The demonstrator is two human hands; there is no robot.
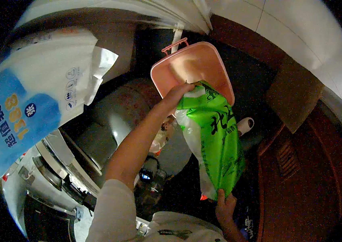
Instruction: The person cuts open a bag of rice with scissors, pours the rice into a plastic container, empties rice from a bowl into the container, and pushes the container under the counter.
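Note:
A green and white plastic bag (219, 137) with large black characters stretches from the mouth of a pink bin (226, 78) down toward my body. My left hand (179, 94) is closed on the bag's upper end, at the bin's near rim. Lower down, my right hand (225, 206) pinches the bag's bottom corner. The bag slants, its upper end overlapping the bin's opening. A pale patch shows inside the bin, and I cannot tell whether it is light or contents. The bin's pink handle (175, 46) sticks out at the far side.
A large white and blue package (38, 101) stands at the left. Beside the bin sits a dark rounded object (130, 101). A reddish-brown wooden cabinet (300, 173) fills the right, with a brown cardboard-like panel (294, 92) above it. A white slipper (245, 126) shows past the bag.

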